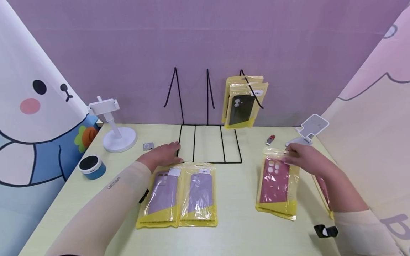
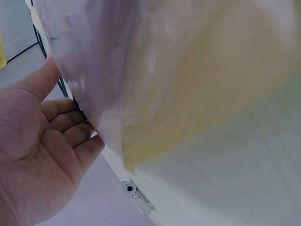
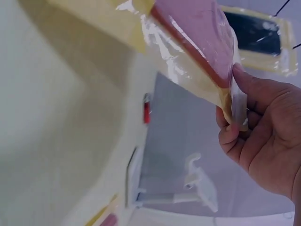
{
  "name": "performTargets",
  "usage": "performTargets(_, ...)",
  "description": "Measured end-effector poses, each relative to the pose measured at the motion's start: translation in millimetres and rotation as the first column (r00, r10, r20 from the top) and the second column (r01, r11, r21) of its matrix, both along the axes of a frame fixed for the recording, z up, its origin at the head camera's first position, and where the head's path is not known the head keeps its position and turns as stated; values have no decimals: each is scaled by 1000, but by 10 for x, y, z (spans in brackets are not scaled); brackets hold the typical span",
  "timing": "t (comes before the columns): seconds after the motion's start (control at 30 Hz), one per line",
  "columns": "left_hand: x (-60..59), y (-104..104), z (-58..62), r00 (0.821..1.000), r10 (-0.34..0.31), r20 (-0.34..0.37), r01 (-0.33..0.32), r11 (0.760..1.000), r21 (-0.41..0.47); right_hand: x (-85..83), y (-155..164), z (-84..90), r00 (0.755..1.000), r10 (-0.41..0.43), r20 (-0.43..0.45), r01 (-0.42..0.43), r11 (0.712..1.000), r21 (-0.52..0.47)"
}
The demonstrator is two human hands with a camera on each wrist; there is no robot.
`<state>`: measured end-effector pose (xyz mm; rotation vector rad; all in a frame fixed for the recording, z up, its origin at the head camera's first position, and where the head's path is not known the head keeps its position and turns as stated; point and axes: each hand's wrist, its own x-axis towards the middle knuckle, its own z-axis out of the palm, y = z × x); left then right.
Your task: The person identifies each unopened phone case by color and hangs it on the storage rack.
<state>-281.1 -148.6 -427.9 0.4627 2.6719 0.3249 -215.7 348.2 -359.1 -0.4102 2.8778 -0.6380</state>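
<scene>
My right hand [image 1: 305, 158] pinches the top corner of a yellow-edged clear packet with a dark pink phone case [image 1: 274, 181] in it; thumb and fingers meet on the packet's edge in the right wrist view. At least one more packet seems to lie under it. My left hand [image 1: 162, 155] reaches the left side of the black wire rack [image 1: 209, 163], its fingers loosely bent. Just below that hand lie two packets with a purple phone case [image 1: 163, 192] and a lilac phone case [image 1: 201, 192], side by side. Whether the left fingers touch the rack or a packet is unclear.
Packets with a black phone case [image 1: 242, 109] hang on the rack's right hook. White phone stands [image 1: 120, 139] [image 1: 312, 128] are at both sides. A blue round device [image 1: 92, 167], a small grey gadget [image 1: 148, 146] and a red USB stick [image 1: 270, 139] lie about. Another pink packet [image 1: 322, 190] is partly behind the right arm.
</scene>
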Motion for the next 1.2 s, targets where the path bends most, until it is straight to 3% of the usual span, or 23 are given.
performTargets(0.4, 24, 2, 14, 1000, 13, -3, -13, 1000, 8, 194, -422, 293, 991, 43, -128, -53, 996, -77)
performTargets(0.7, 24, 7, 13, 1000, 9, -1, -9, 1000, 7, 319, -711, 476, 968, 90, -233, -124, 983, -137)
performTargets(0.93, 24, -3, 11, 1000, 9, -5, -9, 1000, 2, 278, -940, 562, 937, 124, -326, -184, 970, -161)
performTargets(1.2, 21, -6, -1, 1000, 9, -8, -9, 1000, 10, 189, -1226, 634, 915, 85, -395, -186, 956, -225)
